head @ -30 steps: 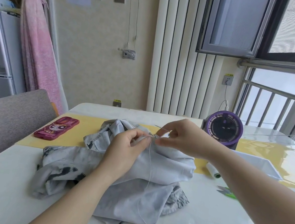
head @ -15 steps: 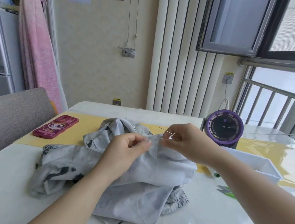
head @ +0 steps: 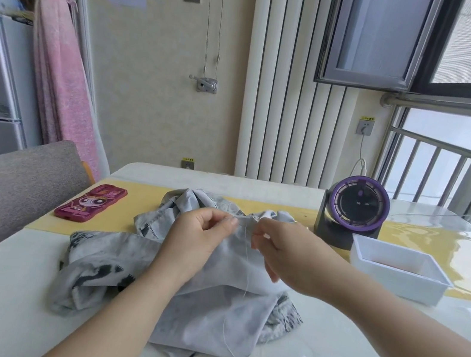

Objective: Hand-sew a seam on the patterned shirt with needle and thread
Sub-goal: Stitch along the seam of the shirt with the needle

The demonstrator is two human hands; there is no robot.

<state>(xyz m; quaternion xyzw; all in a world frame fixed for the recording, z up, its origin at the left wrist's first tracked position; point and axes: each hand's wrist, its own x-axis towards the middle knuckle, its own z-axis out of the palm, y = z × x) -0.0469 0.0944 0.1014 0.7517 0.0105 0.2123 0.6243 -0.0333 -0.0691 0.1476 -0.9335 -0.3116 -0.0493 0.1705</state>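
Note:
A pale grey shirt with dark print [head: 205, 308] lies bunched on the white table [head: 0, 310]. My left hand [head: 195, 240] pinches a raised fold of the shirt between thumb and fingers. My right hand [head: 284, 253] is close beside it on the right, fingertips pinched at the same fold edge. A thin white thread [head: 244, 274] hangs from between the two hands down over the cloth to the table. The needle itself is hidden or too small to make out between the fingers.
A pink phone case [head: 91, 202] lies on the yellow runner [head: 137, 192] at left. A purple-rimmed fan [head: 352, 214] and a white plastic tray [head: 397, 270] stand at right. A grey chair back [head: 3, 187] is at the left edge.
My right hand has come down and left from its raised position, back to the fold edge beside my left hand. The needle that showed above the fingers is no longer visible.

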